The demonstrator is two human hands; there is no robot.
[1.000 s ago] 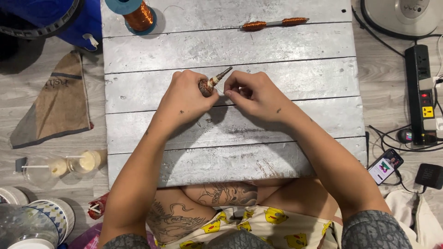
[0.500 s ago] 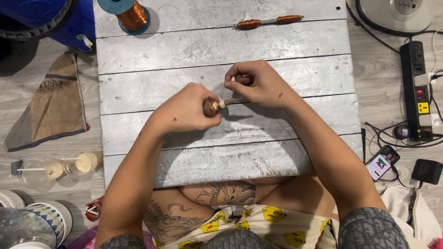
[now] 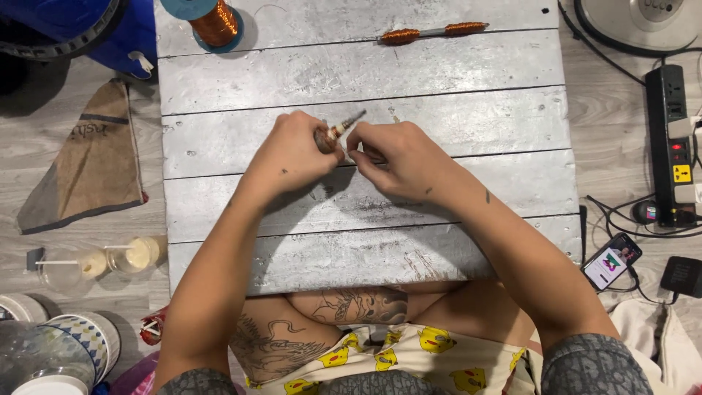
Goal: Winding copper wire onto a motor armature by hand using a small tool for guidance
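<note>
My left hand [image 3: 296, 152] grips a short metal rod with copper wire wound on it [image 3: 338, 132], held just above a grey plank board [image 3: 365, 69]. The rod's bare tip points up and to the right. My right hand [image 3: 391, 157] pinches at the rod from the right, fingers closed against it. Both hands meet near the board's middle. At the far edge lies a second rod wound with copper wire at both ends [image 3: 433, 31]. A spool of copper wire [image 3: 212, 18] stands at the far left corner.
A power strip [image 3: 673, 143] with cables and a phone [image 3: 613, 260] lie on the floor to the right. On the left are a brown cloth [image 3: 95, 157], two plastic cups [image 3: 102, 260], a blue container [image 3: 80, 29] and a bowl [image 3: 80, 340].
Both hands shifted slightly up the board. The rod's bare tip has swung round from lying across toward my right hand to pointing up and right.
</note>
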